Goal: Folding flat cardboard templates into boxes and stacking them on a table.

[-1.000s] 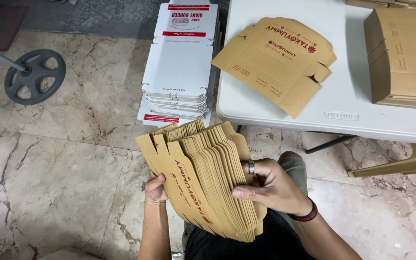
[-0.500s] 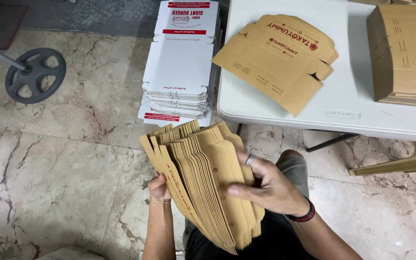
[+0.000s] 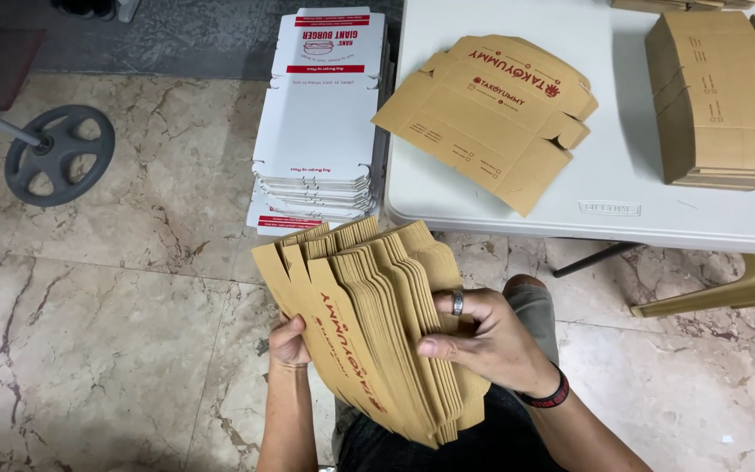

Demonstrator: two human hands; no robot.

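Both your hands clasp the thick stack of flat brown cardboard box blanks (image 3: 369, 323) over your lap, left hand (image 3: 288, 343) gripping its left edge, right hand (image 3: 482, 336) closed around its right, near the white surface (image 3: 622, 210).

You've got a white table (image 3: 622, 214) top right: near its left edge, a loose fan of flat brown cartons (image 3: 491, 109); at its right edge, a squared brown stack (image 3: 727, 96). On the marble floor (image 3: 115, 306), white flat boxes w/ red print (image 3: 321, 122) touch the table's left edge. Grey weight plate (image 3: 58, 156) far left.
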